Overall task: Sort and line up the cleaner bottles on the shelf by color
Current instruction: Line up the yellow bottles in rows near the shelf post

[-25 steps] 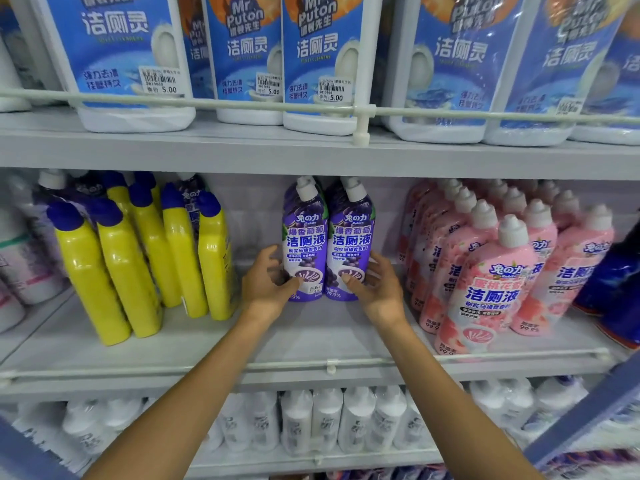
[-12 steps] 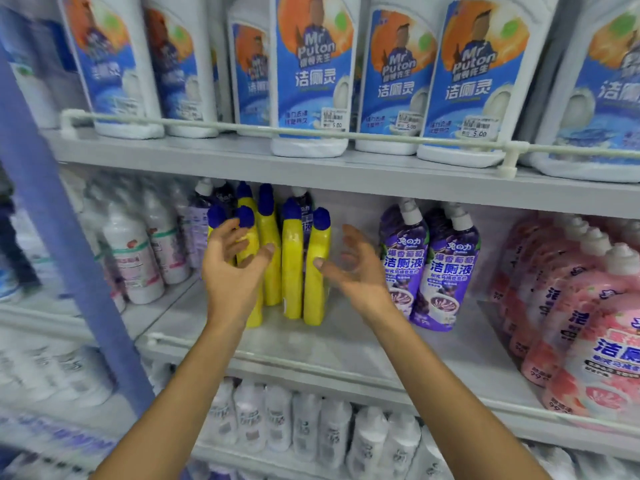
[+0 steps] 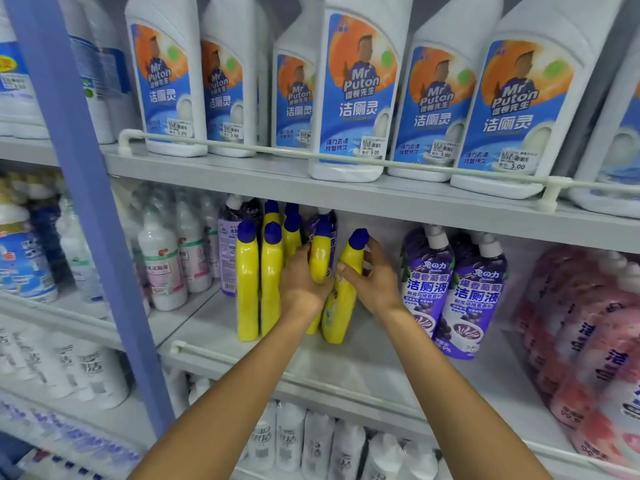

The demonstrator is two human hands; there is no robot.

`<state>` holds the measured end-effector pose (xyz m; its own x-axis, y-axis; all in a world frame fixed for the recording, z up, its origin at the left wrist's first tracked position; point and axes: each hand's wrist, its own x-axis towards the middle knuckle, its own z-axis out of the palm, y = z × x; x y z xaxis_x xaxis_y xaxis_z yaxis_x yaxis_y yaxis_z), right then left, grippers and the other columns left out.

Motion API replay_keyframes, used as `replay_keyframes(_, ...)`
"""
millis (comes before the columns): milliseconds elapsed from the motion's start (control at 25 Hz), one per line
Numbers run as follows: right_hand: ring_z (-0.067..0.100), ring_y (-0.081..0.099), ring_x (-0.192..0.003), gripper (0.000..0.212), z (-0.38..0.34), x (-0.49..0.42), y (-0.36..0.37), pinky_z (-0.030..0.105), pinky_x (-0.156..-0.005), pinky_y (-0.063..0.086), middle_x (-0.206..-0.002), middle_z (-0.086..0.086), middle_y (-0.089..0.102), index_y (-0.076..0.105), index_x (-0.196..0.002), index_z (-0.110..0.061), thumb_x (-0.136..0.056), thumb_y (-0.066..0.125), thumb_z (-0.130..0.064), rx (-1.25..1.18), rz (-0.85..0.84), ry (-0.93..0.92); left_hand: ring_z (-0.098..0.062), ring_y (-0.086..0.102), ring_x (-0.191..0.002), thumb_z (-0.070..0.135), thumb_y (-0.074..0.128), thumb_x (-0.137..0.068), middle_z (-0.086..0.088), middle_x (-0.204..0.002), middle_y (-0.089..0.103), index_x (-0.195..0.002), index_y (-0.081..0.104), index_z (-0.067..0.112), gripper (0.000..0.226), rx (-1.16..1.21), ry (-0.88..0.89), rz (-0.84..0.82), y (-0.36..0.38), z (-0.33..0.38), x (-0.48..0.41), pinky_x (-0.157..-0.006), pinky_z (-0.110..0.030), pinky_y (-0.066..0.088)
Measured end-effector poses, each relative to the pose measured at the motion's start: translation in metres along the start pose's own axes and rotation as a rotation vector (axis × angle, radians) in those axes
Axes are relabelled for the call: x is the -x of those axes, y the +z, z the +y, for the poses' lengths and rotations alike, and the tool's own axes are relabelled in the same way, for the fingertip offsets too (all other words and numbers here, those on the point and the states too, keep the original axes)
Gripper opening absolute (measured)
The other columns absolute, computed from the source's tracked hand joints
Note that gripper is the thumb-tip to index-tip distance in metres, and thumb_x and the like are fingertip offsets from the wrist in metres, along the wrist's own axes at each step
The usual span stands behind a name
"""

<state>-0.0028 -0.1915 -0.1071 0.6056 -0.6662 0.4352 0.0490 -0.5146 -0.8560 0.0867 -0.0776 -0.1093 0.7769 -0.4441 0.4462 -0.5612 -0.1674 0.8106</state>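
Observation:
Several yellow cleaner bottles with blue caps (image 3: pixel 246 285) stand in a cluster on the middle shelf (image 3: pixel 363 362). My left hand (image 3: pixel 301 285) is wrapped around one yellow bottle (image 3: pixel 320 261) in the cluster. My right hand (image 3: pixel 375 282) grips the rightmost yellow bottle (image 3: pixel 341 306), which tilts to the right. Two purple bottles (image 3: pixel 426 289) stand just right of my right hand. Pink bottles (image 3: pixel 585 334) fill the right end. One purple bottle (image 3: pixel 227 251) stands behind the yellow ones at the left.
White blue-labelled bottles (image 3: pixel 353 95) line the upper shelf behind a rail (image 3: pixel 277 152). A blue upright post (image 3: pixel 93 216) divides the shelving; white bottles (image 3: pixel 162 268) stand left of it. More white bottles (image 3: pixel 311 445) fill the lower shelf.
My view swung left from the purple bottles to the yellow ones. Both hands left the purple bottles, reached the yellow cluster and closed on two yellow bottles; the rightmost one now tilts.

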Motion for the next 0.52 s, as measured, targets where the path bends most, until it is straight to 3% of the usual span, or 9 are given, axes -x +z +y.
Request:
replay_keyframes(160, 0.015, 0.059, -0.119, 0.071, -0.002, 0.006, -0.013, 0.031, -0.097, 0.053, -0.126, -0.008, 0.061, 0.046, -0.150, -0.020, -0.088, 0.080, -0.017, -0.002, -0.054, -0.002, -0.032, 0.069, -0.100, 0.022, 0.077, -0.088, -0.008, -0.108, 0.072, -0.118, 0.064, 0.015, 0.033, -0.100, -0.068, 0.078, 0.002, -0.005, 0.006, -0.076, -0.030, 0.046)
replay_keyframes(280, 0.013, 0.063, -0.122, 0.066, -0.002, 0.013, -0.016, 0.034, -0.099, 0.057, -0.130, -0.007, 0.067, 0.050, -0.147, -0.022, -0.088, 0.080, -0.014, -0.034, -0.165, -0.030, -0.030, 0.071, -0.088, 0.022, 0.078, -0.080, -0.002, -0.097, 0.075, -0.114, 0.067, 0.019, 0.036, -0.062, -0.029, 0.069, -0.015, -0.006, 0.025, -0.077, -0.036, 0.057)
replay_keyframes(400, 0.013, 0.062, -0.125, 0.065, -0.001, 0.022, -0.012, 0.027, -0.095, 0.058, -0.134, -0.009, 0.066, 0.053, -0.144, -0.028, -0.087, 0.081, -0.014, -0.082, -0.180, -0.024, -0.018, 0.072, -0.083, 0.025, 0.074, -0.074, 0.008, -0.092, 0.076, -0.113, 0.070, 0.027, 0.039, -0.053, -0.007, 0.046, -0.041, -0.005, 0.049, -0.077, -0.040, 0.060)
replay_keyframes(520, 0.011, 0.062, -0.125, 0.064, 0.000, 0.027, -0.006, 0.032, -0.098, 0.057, -0.133, -0.012, 0.066, 0.054, -0.142, -0.033, -0.087, 0.082, -0.018, -0.110, -0.183, -0.024, 0.001, 0.069, -0.081, 0.010, 0.076, -0.081, 0.016, -0.090, 0.075, -0.112, 0.071, 0.027, 0.036, 0.027, -0.019, 0.088, -0.070, -0.004, 0.067, -0.076, -0.032, 0.060)
